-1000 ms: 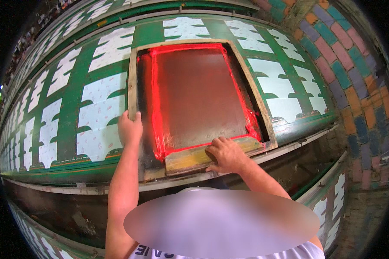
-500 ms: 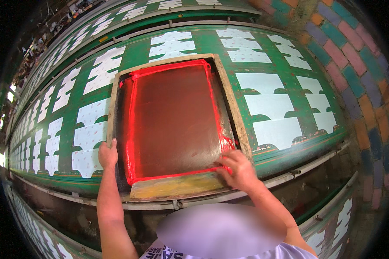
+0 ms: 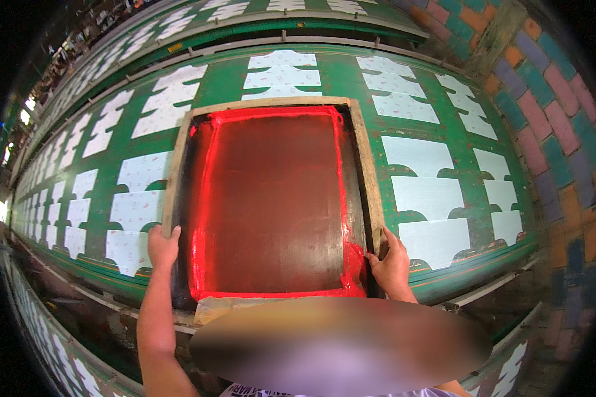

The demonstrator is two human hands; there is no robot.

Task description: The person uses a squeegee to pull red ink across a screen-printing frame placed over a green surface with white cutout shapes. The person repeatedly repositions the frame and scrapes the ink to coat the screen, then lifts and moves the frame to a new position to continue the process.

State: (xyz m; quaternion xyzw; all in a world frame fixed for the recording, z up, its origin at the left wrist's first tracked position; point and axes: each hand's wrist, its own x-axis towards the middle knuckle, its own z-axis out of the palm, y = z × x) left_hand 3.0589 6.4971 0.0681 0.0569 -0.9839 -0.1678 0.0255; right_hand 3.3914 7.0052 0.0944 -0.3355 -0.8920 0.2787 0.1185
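A screen printing frame (image 3: 271,102) with wooden sides lies over the green table in front of me. Its dark reddish-brown mesh (image 3: 278,198) is bordered by bright red ink (image 3: 210,172), thickest at the near right corner. My left hand (image 3: 162,248) grips the frame's left side, thumb on top of the wood. On the opposite side, my right hand (image 3: 392,264) has its fingers wrapped round the right wooden side and its thumb on the inner edge. A blurred patch hides most of the frame's near edge. What lies beneath the mesh cannot be seen.
White cut fabric pieces (image 3: 424,198) lie in rows on the long green table (image 3: 341,76), some with small printed figures. A metal rail (image 3: 510,278) runs along its near edge. Another table with similar pieces stands beyond. Painted bricks (image 3: 536,109) are at the right.
My right hand has left the inked near right corner of the mesh and taken hold of the frame's right side. My left hand stays on the left side. The view has shifted slightly.
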